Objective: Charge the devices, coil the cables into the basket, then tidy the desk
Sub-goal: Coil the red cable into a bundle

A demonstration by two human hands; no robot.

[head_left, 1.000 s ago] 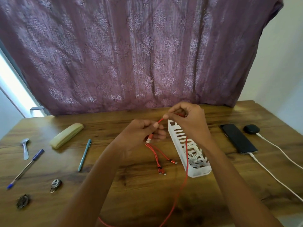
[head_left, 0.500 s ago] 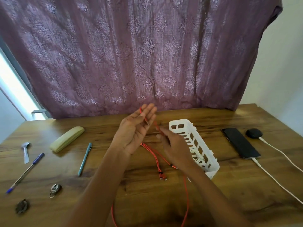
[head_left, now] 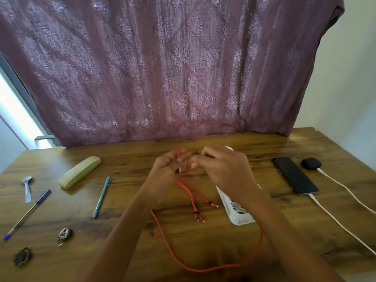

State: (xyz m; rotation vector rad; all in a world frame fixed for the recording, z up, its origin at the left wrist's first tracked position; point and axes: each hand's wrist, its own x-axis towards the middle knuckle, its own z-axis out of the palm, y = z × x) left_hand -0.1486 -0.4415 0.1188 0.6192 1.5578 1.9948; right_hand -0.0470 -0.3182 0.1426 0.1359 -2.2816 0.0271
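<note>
My left hand [head_left: 167,167] holds turns of a red multi-plug cable [head_left: 205,268] above the middle of the wooden desk. My right hand [head_left: 224,168] pinches the same cable close beside the left hand; both are blurred. The cable's plug ends [head_left: 198,215] dangle onto the desk and a long loop trails toward the near edge. A white slotted basket [head_left: 238,215] lies under my right forearm, mostly hidden. At the right a black phone [head_left: 295,175] and a black earbud case [head_left: 310,163] each have a white cable [head_left: 343,224] plugged in.
On the left of the desk [head_left: 126,231] lie a cream glasses case [head_left: 79,171], a teal pen [head_left: 101,196], a blue pen [head_left: 26,214], a spoon [head_left: 27,188], a small metal keyring item [head_left: 64,235] and a dark small object [head_left: 22,256]. A purple curtain hangs behind.
My right hand rose from the desk and came back up beside the left hand, bringing another turn of red cable. My left hand's fingers curled round the cable. The loop on the desk shortened.
</note>
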